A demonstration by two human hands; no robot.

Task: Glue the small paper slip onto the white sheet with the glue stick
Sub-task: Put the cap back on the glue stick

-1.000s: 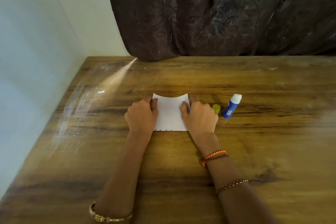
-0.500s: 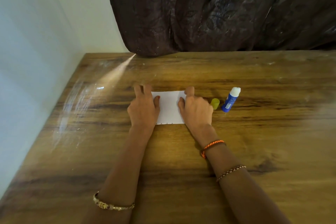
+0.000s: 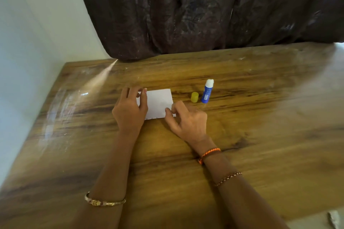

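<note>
Shifted rightward, wooden table [image 3: 242, 135] meets dark curtain [image 3: 204, 9].

text: none legible | glue stick [image 3: 207, 92]: white label print too blurred to read

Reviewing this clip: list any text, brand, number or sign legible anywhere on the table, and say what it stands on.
None can be read.
Glue stick: pale print on the blue label, too small and blurred to read.
White sheet: a row of tiny dark marks along its near edge, too small to tell whether they are print.
Yellow cap: no print visible.
</note>
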